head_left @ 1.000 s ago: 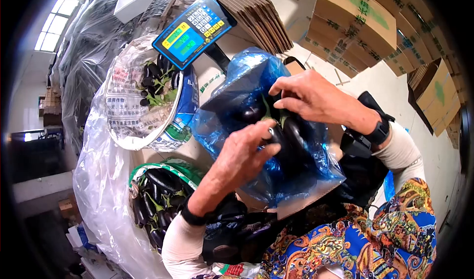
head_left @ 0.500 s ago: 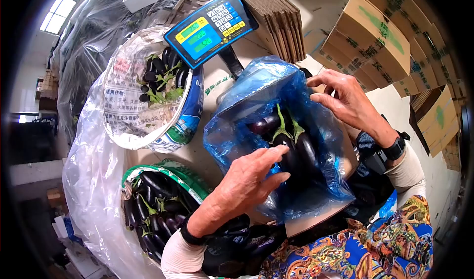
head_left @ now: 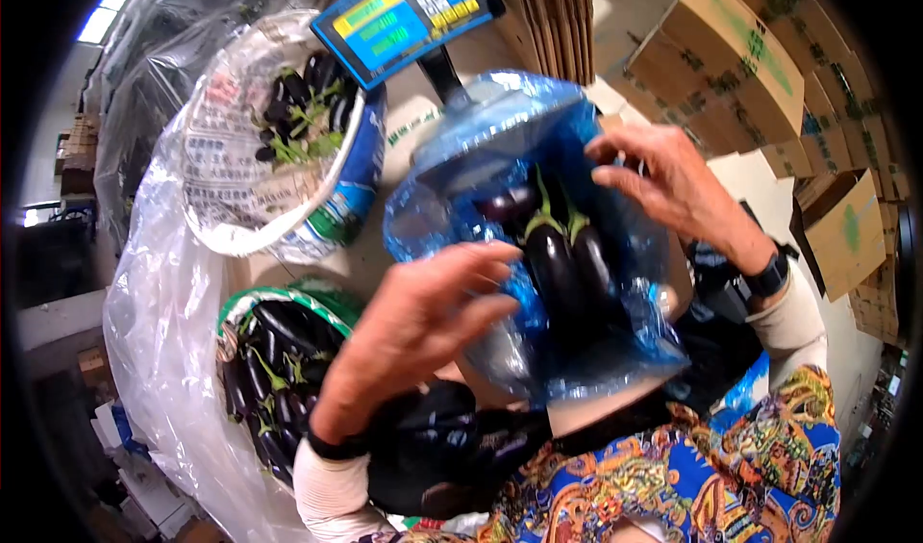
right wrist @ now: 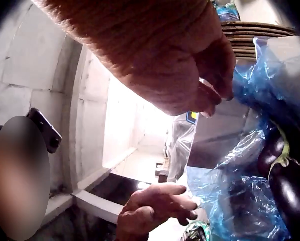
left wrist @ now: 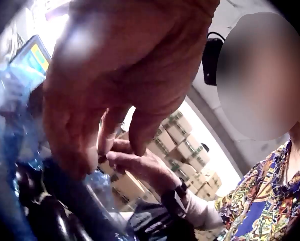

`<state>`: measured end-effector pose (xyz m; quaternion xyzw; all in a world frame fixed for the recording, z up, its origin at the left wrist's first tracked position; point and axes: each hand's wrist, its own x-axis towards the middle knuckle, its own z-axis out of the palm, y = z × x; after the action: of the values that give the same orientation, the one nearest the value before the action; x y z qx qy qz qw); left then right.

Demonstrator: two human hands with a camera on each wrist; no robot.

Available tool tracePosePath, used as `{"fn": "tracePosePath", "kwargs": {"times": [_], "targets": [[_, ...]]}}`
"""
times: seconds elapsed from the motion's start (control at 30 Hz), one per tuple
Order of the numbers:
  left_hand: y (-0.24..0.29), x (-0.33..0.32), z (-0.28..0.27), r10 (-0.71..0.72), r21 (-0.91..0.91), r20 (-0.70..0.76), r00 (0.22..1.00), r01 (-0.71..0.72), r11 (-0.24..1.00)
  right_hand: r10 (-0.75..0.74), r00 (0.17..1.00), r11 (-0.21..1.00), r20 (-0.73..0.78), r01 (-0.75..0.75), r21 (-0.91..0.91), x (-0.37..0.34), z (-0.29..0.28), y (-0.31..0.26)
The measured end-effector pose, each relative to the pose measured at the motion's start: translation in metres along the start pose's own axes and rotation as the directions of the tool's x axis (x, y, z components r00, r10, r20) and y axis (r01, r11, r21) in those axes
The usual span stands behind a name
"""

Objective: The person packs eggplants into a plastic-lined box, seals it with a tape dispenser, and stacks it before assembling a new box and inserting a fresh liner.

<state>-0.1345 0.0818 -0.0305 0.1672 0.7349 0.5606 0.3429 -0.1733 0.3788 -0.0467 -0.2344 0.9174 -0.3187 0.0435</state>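
Note:
Several dark eggplants (head_left: 553, 264) with green stems lie in a blue plastic bag (head_left: 423, 211) that lines a cardboard box (head_left: 601, 408). My left hand (head_left: 413, 322) hovers over the bag's left side, fingers spread and holding nothing. At the upper right of the bag is my right hand (head_left: 673, 182), its fingers loosely bent near the bag's edge; nothing shows in its grasp. In the right wrist view, eggplants (right wrist: 287, 193) lie at the right, apart from both hands.
A digital scale display (head_left: 399, 24) stands behind the bag. To the left are a white-rimmed basket (head_left: 231, 240) and a green-rimmed basket (head_left: 260, 298), both with eggplants. Flat cardboard (head_left: 548, 24) is stacked behind; boxes (head_left: 731, 52) stand at the right.
My left hand has drawn back to the left, away from the eggplants. My right hand moved from over the stems to the bag's right edge. The head view has shifted.

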Motion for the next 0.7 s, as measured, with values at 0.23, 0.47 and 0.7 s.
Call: {"fn": "tracePosePath", "kwargs": {"times": [0.23,0.47,0.7], "targets": [[-0.056,-0.09,-0.038,-0.287,-0.257,-0.518,0.806,0.173,0.951,-0.009,0.977,0.998,0.213,0.024,-0.066,-0.007,0.018,0.014],[-0.131,-0.157,0.007,-0.526,-0.579,-0.594,0.608,0.13,0.805,-0.154,0.943,0.976,0.296,0.192,-0.101,-0.014,0.058,0.004],[-0.154,-0.164,0.068,-0.475,-0.488,-0.583,0.659,0.184,0.853,0.032,0.681,0.999,0.731,-0.026,-0.019,-0.019,0.1,-0.025]]}}
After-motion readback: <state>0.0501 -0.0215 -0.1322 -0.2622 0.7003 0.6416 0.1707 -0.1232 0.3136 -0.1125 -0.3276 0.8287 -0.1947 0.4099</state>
